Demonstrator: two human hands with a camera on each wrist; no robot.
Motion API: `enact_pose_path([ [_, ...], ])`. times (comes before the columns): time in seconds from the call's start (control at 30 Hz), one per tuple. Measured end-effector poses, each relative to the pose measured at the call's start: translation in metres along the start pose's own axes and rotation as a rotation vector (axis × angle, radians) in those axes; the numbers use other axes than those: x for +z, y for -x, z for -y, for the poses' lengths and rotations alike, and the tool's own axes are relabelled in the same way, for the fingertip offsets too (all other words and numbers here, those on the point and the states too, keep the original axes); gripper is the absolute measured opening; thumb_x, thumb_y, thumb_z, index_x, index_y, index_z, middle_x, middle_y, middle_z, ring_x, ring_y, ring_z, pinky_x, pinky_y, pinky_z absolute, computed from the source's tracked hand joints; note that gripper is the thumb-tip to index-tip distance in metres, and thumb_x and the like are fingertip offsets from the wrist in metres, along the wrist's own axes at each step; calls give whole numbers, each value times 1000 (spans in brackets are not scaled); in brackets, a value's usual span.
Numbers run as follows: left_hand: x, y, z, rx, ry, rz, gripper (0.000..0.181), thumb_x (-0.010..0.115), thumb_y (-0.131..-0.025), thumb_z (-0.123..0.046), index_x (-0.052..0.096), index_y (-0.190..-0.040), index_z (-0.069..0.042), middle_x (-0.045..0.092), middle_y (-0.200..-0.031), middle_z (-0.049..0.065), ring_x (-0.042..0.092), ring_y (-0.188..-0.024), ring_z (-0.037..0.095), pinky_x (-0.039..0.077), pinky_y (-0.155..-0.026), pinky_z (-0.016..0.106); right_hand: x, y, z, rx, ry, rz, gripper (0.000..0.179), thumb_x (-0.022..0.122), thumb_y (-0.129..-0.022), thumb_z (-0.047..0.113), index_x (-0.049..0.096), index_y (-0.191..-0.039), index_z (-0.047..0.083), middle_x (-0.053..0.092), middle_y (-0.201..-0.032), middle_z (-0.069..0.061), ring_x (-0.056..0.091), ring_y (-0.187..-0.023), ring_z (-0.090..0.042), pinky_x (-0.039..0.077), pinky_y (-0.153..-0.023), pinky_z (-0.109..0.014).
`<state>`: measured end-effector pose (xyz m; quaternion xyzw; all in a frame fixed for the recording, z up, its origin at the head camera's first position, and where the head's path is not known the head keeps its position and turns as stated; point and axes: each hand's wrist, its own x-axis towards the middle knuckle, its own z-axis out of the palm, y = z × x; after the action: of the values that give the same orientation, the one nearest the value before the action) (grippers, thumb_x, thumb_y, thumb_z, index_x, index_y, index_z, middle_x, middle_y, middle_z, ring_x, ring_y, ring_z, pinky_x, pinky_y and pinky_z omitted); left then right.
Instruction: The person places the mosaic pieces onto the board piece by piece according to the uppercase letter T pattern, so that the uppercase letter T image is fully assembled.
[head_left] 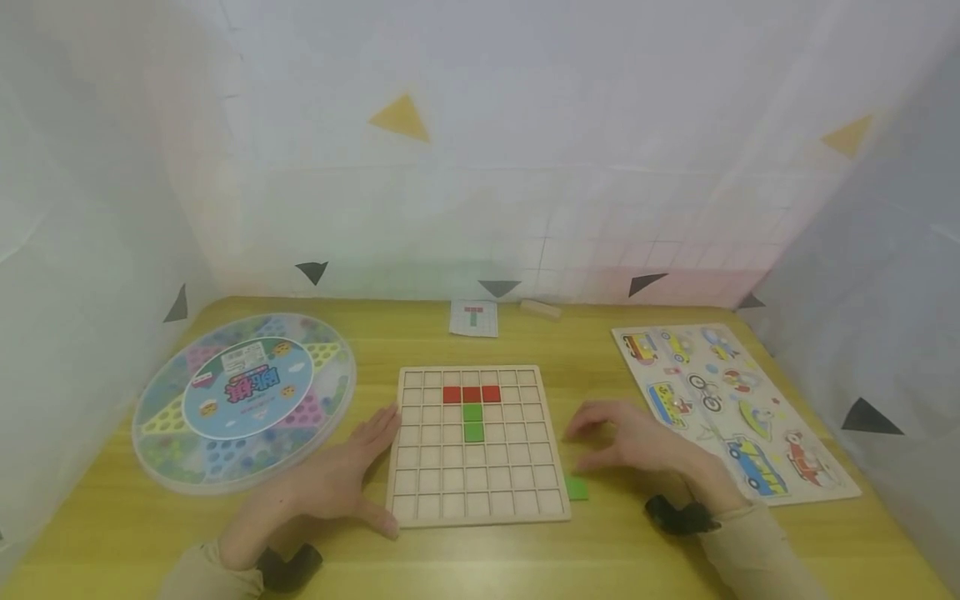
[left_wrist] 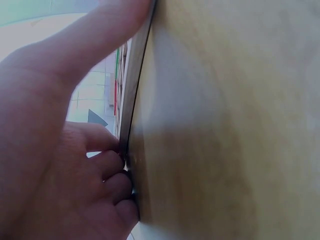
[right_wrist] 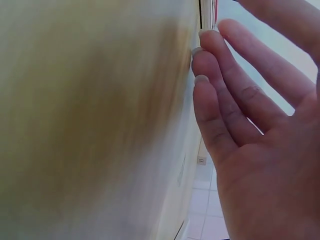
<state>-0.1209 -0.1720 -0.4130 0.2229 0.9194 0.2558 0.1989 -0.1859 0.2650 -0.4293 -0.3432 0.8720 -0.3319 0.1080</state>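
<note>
A wooden grid board [head_left: 438,481] lies flat on the table with three red squares [head_left: 471,394] in a row and two green squares [head_left: 473,422] below the middle one. Spread along the board's left side is my left hand [head_left: 330,479], fingertips at its edge and thumb by its near left corner. The left wrist view shows the thumb [left_wrist: 95,40] against the board's rim. Just right of the board, my right hand [head_left: 637,437] hovers low with bent, parted fingers and nothing between them. A loose green square [head_left: 577,488] lies under its thumb side, beside the board's right edge.
Behind the board lie a small pattern card [head_left: 473,319] showing a red and green T, and a wooden block [head_left: 541,310]. A round Chinese checkers box [head_left: 247,392] is at left. A vehicle picture puzzle [head_left: 720,408] lies at right, close to my right forearm.
</note>
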Motion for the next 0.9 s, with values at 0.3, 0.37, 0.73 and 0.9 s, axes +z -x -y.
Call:
enact_pose_path([
  [0.3,0,0,-1,-5,17,1,143,83,-57,-68,4,-161,-11,-4,-168,13,5,-152,42,14,-122,57,4,1,2,30,2,83,31,87,-74,39,72,-101,34,67,-105,16,60,-101,-7,48,-96,-31],
  [0.37,0,0,-1,-6,18,2,142,83,-57,-68,4,-161,-11,-4,-168,13,5,-153,41,14,-122,57,3,1,6,33,8,102,32,87,-72,38,73,-101,34,66,-106,16,60,-101,-7,47,-96,-33],
  [0.73,-1,1,-1,1,6,-1,142,83,-58,-68,4,-161,-10,-3,-167,15,7,-152,43,15,-122,58,4,4,11,46,19,159,35,87,-69,46,72,-99,38,61,-113,15,52,-111,-11,39,-104,-37],
  [0.9,0,0,-1,-9,-4,4,143,82,-57,-69,4,-161,-11,-3,-168,13,6,-152,41,14,-122,56,3,4,11,30,9,162,32,87,-72,41,72,-100,36,61,-112,13,52,-111,-12,39,-103,-38],
])
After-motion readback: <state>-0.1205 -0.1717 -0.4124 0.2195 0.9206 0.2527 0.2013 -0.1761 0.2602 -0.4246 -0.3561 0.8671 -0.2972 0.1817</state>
